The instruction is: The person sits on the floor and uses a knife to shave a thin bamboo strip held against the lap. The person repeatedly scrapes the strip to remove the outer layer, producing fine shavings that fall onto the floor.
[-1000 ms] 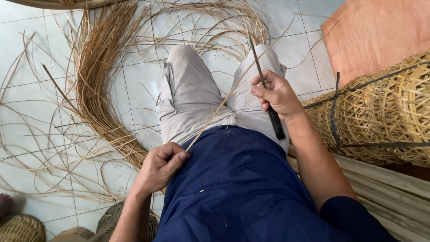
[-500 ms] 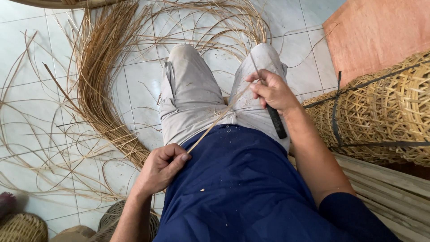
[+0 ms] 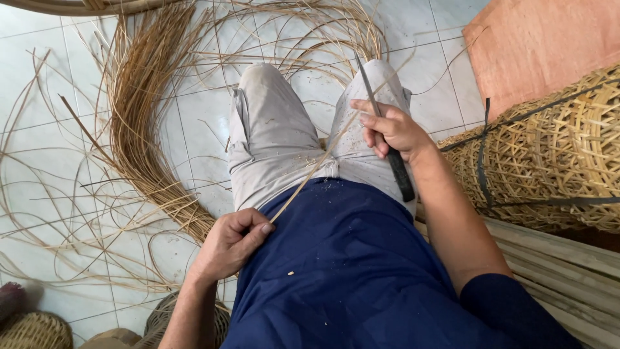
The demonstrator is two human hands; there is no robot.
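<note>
I sit with my legs in pale grey trousers [image 3: 271, 136] stretched out over a tiled floor. My right hand [image 3: 391, 129] grips a slim knife [image 3: 399, 171] with a black handle, its blade pointing away over my right knee. A thin rattan strip [image 3: 310, 174] runs from under the blade diagonally back to my left hand [image 3: 232, 242], which pinches its near end beside my left hip. Small shavings lie on my lap and blue shirt [image 3: 349, 271].
A thick curved bundle of rattan strips [image 3: 139, 116] lies on the floor at my left, loose strands spreading around it. Stacked woven baskets [image 3: 555, 148] tied with a dark strap sit at my right, an orange board [image 3: 536, 39] behind them, and small woven pieces [image 3: 32, 329] at bottom left.
The view has shifted slightly. My right hand has moved a little along the strip with the knife; the left hand keeps its hold on the strip's end.
</note>
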